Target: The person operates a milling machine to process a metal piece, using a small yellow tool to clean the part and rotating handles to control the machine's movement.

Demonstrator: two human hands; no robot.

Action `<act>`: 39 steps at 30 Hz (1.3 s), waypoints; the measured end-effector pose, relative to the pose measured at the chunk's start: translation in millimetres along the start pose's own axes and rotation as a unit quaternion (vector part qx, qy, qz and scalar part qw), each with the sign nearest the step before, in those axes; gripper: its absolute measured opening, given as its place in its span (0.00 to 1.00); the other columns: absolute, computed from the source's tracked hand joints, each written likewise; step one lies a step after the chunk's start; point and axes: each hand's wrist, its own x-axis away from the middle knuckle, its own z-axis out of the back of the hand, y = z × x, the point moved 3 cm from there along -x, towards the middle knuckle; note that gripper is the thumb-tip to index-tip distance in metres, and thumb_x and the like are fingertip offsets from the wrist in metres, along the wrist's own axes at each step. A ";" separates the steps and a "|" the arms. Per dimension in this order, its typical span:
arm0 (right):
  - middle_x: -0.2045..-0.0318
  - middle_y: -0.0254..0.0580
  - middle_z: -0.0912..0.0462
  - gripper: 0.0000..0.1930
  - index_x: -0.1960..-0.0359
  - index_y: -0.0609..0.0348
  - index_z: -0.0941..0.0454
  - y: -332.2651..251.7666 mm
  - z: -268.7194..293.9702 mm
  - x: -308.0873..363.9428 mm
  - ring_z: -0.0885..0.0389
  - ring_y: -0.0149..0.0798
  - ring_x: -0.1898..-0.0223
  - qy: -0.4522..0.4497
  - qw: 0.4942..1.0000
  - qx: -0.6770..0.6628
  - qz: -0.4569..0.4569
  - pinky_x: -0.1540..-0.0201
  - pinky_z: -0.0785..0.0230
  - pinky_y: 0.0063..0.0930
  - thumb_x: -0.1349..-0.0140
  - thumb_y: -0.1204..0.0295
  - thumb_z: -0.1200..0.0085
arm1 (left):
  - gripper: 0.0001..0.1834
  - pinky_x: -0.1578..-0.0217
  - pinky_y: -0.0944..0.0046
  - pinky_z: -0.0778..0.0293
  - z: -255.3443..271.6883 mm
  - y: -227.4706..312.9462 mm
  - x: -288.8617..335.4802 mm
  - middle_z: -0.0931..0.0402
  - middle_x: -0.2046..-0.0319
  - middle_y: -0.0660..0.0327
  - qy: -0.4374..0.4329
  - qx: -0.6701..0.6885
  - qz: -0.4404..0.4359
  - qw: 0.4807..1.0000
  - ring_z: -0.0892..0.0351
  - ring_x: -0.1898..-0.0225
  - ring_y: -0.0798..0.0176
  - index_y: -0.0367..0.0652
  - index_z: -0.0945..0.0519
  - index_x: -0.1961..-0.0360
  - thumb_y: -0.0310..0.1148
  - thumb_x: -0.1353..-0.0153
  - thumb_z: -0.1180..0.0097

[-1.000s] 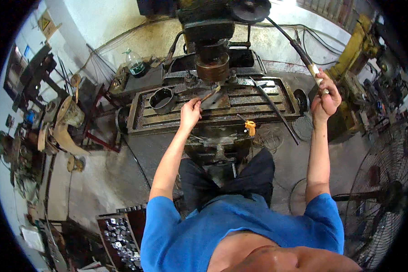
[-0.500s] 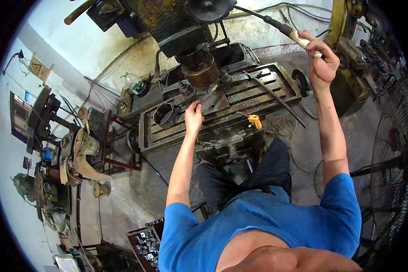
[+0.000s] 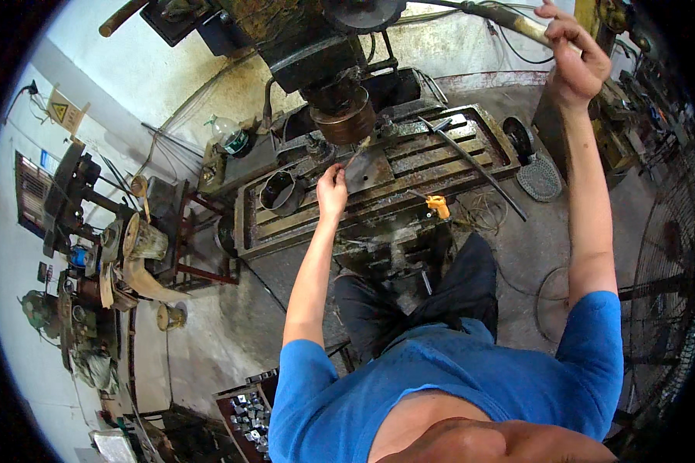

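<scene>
Slotted machine table (image 3: 471, 147) open toward right of centre, crossed by a long steel bar (image 3: 471, 158), spindle head (image 3: 346, 116) overhanging upper centre, dark metal cup (image 3: 280, 193) blocking its left end, orange-handled tool (image 3: 438, 205) on front edge.

We count around slotted machine table (image 3: 409, 166): two hands on machine, one dark pot (image 3: 280, 193) at table's left end, one long rod (image 3: 471, 158) across it, one orange-handled tool (image 3: 438, 205) at front edge, one plastic bottle (image 3: 229, 137) behind left corner.

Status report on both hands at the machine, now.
Right hand gripping the long lever handle overhead. Left hand holding a flat metal piece on the slotted table, under the spindle. Loose rod lies alongside.
</scene>
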 end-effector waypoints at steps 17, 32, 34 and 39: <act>0.60 0.48 0.30 0.17 0.58 0.71 0.34 -25.5 3.7 -23.4 0.32 0.41 0.57 0.037 0.995 0.095 0.005 0.51 0.42 0.33 0.53 0.79 0.58 | 0.11 0.66 0.60 0.29 57.2 21.0 19.7 0.23 0.70 0.49 0.021 -0.085 0.002 0.996 0.23 0.67 0.50 0.38 0.23 0.62 0.30 0.45 0.50; 0.68 0.35 0.23 0.25 0.53 0.68 0.30 32.7 -24.9 491.6 0.29 0.29 0.63 -0.225 0.602 -0.118 -0.757 0.59 0.38 0.24 0.57 0.74 0.47 | 0.15 0.69 0.50 0.28 131.7 -17.7 21.6 0.24 0.75 0.48 0.005 -0.421 0.006 0.907 0.23 0.70 0.46 0.48 0.26 0.59 0.40 0.46 0.51; 0.68 0.33 0.24 0.19 0.59 0.64 0.27 24.2 -46.2 487.5 0.29 0.29 0.63 -0.205 0.555 -0.165 -0.789 0.58 0.40 0.23 0.56 0.74 0.47 | 0.15 0.70 0.49 0.28 137.0 -16.8 29.4 0.23 0.75 0.49 0.004 -0.420 0.007 0.907 0.23 0.70 0.46 0.50 0.26 0.58 0.42 0.46 0.51; 0.83 0.33 0.28 0.11 0.69 0.67 0.29 -5.5 -62.5 470.9 0.28 0.30 0.82 -0.204 0.661 -0.198 -0.695 0.76 0.34 0.23 0.57 0.75 0.50 | 0.18 0.67 0.51 0.28 163.5 -28.1 45.1 0.23 0.74 0.52 0.047 -0.377 0.024 0.925 0.23 0.68 0.49 0.51 0.26 0.55 0.45 0.46 0.51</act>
